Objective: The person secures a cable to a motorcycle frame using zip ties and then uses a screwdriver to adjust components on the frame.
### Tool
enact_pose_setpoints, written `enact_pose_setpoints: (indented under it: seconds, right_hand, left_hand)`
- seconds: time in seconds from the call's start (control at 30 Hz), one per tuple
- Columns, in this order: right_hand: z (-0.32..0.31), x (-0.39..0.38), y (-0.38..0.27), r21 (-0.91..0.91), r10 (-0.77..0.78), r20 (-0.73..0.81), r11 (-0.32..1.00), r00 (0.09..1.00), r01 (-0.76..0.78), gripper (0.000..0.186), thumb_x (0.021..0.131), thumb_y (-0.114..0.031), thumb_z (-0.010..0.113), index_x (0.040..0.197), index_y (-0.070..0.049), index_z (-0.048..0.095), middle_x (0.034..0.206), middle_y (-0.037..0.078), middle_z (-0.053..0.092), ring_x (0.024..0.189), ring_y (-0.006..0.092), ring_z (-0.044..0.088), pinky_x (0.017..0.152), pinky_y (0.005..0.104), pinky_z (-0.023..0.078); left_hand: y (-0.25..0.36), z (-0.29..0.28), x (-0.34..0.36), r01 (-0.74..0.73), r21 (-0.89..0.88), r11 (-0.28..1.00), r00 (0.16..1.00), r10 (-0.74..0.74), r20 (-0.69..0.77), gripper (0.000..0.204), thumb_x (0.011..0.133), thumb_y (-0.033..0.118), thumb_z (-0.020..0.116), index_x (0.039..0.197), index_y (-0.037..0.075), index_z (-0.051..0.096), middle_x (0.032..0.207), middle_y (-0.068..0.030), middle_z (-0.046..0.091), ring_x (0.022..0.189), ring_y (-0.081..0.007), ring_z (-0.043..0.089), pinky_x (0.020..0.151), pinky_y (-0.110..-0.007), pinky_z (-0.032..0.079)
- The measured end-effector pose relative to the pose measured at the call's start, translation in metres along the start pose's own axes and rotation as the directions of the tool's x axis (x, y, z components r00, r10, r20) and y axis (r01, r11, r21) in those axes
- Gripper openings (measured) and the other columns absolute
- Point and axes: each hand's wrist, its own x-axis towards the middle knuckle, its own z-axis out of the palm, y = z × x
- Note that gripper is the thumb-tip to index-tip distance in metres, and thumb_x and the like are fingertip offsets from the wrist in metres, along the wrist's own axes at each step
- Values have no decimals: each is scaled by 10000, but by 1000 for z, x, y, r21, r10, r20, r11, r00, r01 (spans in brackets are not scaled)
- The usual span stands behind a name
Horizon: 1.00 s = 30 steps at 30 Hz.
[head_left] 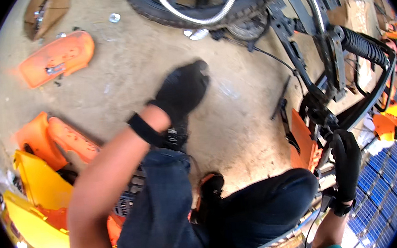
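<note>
While our left hand (183, 92) extends, blurred, over the smooth floor (236, 120), our right hand (346, 157) points forward at the black metal frame (329, 70) just ahead. Gloves hide both grips; we cannot tell open from closed. Ahead of the left, a knobby tyre (144, 5) is cut off.

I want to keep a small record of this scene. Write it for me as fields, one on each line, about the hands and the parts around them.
Left hand: gloved, above the floor; fingers blurred, grip unclear
Right hand: gloved, at the lower end of the black frame; contact unclear
Top centre: wheel, with a silvery tube crossing in front
Upper left: orange panel on the floor, small metal parts on it
Lower left: yellow panels
Upper right: coil spring on the frame
</note>
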Motion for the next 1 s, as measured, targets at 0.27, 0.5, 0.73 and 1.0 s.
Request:
enact_pose_setpoints:
  seconds: [0.27,0.5,0.73,1.0]
  right_hand:
    - [55,8,-48,210,-180,103,965,978,155,150,926,-94,567,1020,17,602,838,21,568,737,89,515,667,227,424]
    - [108,-6,-74,256,-300,236,937,924,239,252,869,-123,660,1068,30,638,787,118,674,694,168,633,652,288,497]
    - [130,1,-71,350,-379,289,896,879,271,260,862,-118,670,1078,24,640,803,144,679,706,192,651,662,295,507]
    - [142,6,-71,331,-378,395,909,838,254,264,860,-130,679,1069,26,634,800,164,675,696,215,651,651,302,502]
  left_hand:
    - [-7,17,-24,268,45,962,963,-268,-17,234,869,200,579,1013,16,593,964,-227,640,921,-411,603,790,-476,483]
    - [-49,-35,-1,361,233,903,880,-246,-407,285,847,202,620,1071,28,587,1010,-215,605,937,-402,589,815,-467,488]
    - [-79,-111,-4,676,422,604,664,-252,-704,488,775,215,695,1182,28,501,1132,-203,522,1062,-394,520,866,-497,450]
    - [-102,-145,-12,731,488,476,660,-316,-681,451,755,249,691,1110,46,501,1100,-162,511,1042,-362,525,835,-475,449]
